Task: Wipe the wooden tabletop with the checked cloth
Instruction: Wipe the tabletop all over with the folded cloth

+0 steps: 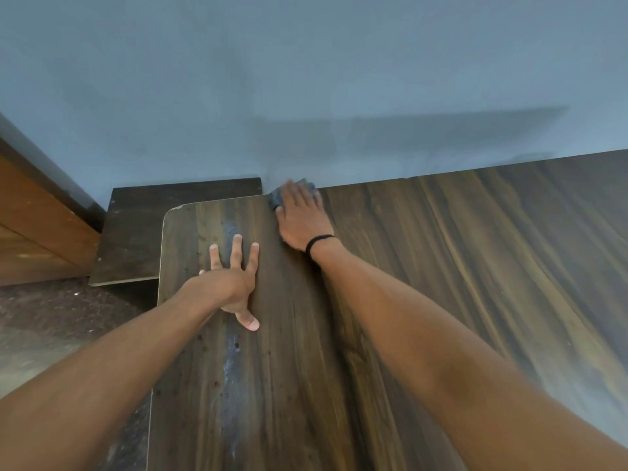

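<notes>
Head view looks down on a dark brown wood-grain tabletop (pixel 441 266) that fills the near and right part of the scene and runs to a plain blue-grey wall (pixel 306 79) at the far side. The table's far left corner is rounded, with a small pale chip (pixel 176 208) on its edge. A pale dusty streak (pixel 231 362) runs from near to far along the left part of the surface, with small dark spots scattered beside it. The grey-blue cloth (pixel 277 198) lies bunched at the far edge of the tabletop, right against the wall; its pattern is too blurred to read. The right hand (pixel 302 215) lies palm down on the cloth, fingers stretched out over it and pressing it to the wood, so only the cloth's left and far edges show. A thin black band (pixel 317 241) circles the right wrist. The left hand (pixel 231 283) rests flat on the tabletop near the left edge, fingers spread wide and thumb out to the near side, holding nothing; it sits beside the streak. Beyond the left corner, lower than the table, a dark wooden board (pixel 136 232) lies against the wall. Further left stands a reddish-brown wooden panel (pixel 34 226), and below it is a dark speckled floor (pixel 51 311).
</notes>
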### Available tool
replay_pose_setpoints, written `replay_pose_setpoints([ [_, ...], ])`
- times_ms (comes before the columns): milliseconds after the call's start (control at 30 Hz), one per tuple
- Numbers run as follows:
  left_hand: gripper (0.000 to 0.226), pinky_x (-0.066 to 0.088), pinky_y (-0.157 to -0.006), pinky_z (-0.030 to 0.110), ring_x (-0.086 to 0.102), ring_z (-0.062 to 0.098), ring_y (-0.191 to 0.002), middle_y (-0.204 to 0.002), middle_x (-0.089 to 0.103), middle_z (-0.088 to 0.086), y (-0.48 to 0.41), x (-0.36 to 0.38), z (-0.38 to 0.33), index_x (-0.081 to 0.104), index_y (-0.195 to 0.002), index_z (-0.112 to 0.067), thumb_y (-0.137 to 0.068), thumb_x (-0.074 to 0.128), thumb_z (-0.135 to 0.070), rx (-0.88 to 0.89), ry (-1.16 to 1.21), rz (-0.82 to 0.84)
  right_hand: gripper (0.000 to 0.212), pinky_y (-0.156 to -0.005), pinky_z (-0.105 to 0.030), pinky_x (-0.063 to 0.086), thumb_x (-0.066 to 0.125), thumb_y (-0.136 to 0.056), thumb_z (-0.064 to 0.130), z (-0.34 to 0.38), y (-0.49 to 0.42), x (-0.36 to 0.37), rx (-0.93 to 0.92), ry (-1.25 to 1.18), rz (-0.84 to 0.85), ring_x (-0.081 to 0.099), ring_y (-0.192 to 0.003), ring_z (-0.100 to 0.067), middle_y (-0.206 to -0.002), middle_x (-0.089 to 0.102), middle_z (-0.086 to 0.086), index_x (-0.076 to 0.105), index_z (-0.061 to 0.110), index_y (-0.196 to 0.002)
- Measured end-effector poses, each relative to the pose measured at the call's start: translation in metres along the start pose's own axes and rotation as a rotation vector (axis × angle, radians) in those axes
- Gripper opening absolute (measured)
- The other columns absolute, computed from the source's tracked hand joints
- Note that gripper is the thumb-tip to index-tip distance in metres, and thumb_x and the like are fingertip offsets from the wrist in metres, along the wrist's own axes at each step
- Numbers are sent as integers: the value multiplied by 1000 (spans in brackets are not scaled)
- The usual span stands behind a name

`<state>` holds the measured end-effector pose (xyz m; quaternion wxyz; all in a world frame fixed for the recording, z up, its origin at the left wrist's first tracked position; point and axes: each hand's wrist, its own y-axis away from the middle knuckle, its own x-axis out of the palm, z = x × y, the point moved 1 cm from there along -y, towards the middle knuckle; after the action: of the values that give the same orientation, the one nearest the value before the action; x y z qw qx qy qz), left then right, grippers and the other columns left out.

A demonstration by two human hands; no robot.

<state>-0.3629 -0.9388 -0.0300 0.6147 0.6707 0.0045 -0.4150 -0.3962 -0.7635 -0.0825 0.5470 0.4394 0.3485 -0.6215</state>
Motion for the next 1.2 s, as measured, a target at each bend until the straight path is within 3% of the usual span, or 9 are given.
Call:
replay_pose_setpoints([
  [100, 146, 13, -115, 59, -29, 47, -138, -140, -54, 7, 0, 2, 7, -44, -135, -25, -67, 81, -55, 61, 28, -38, 56, -125, -45, -5, 22, -109, 40, -5, 10, 4, -174, 44, 89, -2, -156, -14, -170, 4, 4, 12, 25, -162],
  [233, 150, 11, -116, 59, -27, 44, -140, -147, -48, 5, 1, 0, 36, -37, -143, -24, -60, 84, -58, 31, 92, -97, 56, -126, -47, -3, 24, -109, 36, 1, 0, 0, 83, -21, -19, -1, -157, -18, -171, 5, 1, 15, 21, -162],
  [367, 152, 13, -114, 61, -29, 43, -140, -147, -48, 3, -3, 1, 54, -40, -140, -27, -59, 85, -57, 20, 93, -102, 55, -124, -45, -4, 23, -109, 40, 7, 15, 12, -283, 66, 113, 0, -156, -14, -170, 5, 6, 13, 29, -162],
  [500, 151, 11, -114, 62, -30, 44, -139, -145, -50, 3, -5, 5, 52, -40, -140, -26, -61, 86, -52, 29, 129, -90, 54, -125, -46, 0, 28, -108, 34, 9, 1, 8, 41, -15, -31, 5, -156, -19, -170, 14, 0, 22, 23, -161],
  [633, 150, 10, -115, 61, -31, 43, -139, -145, -50, 3, -7, 7, 56, -39, -141, -27, -62, 86, -52, 47, 143, -112, 54, -124, -43, -2, 23, -109, 39, 19, 20, 15, -219, 44, 97, 1, -156, -14, -170, 8, 7, 15, 29, -162],
  [767, 150, 10, -115, 62, -30, 44, -139, -145, -49, 3, -5, 8, 58, -38, -143, -26, -62, 86, -52, 60, 158, -125, 54, -124, -44, -5, 24, -109, 35, 11, 11, 2, 114, -35, -4, 0, -157, -17, -171, 6, 2, 16, 24, -162],
  [900, 148, 11, -116, 61, -28, 43, -140, -148, -47, 2, -3, 9, 59, -35, -144, -26, -62, 85, -54, 87, 172, -158, 55, -121, -39, -9, 22, -109, 40, 17, 53, 19, -141, 41, 74, 0, -156, -13, -170, 5, 7, 13, 30, -162],
  [1033, 147, 10, -116, 61, -29, 43, -140, -148, -47, 3, -3, 8, 58, -35, -145, -25, -64, 85, -52, 88, 177, -156, 54, -122, -42, -7, 24, -109, 37, 9, 62, 10, 154, -14, -59, 1, -156, -16, -170, 8, 4, 16, 27, -161],
  [1200, 149, 13, -115, 62, -26, 44, -141, -150, -44, 3, -7, 12, 61, -33, -146, -25, -60, 85, -56, 105, 178, -205, 54, -124, -42, -4, 22, -108, 41, 30, 101, 28, -173, 53, 30, 4, -156, -13, -170, 11, 7, 15, 31, -161],
])
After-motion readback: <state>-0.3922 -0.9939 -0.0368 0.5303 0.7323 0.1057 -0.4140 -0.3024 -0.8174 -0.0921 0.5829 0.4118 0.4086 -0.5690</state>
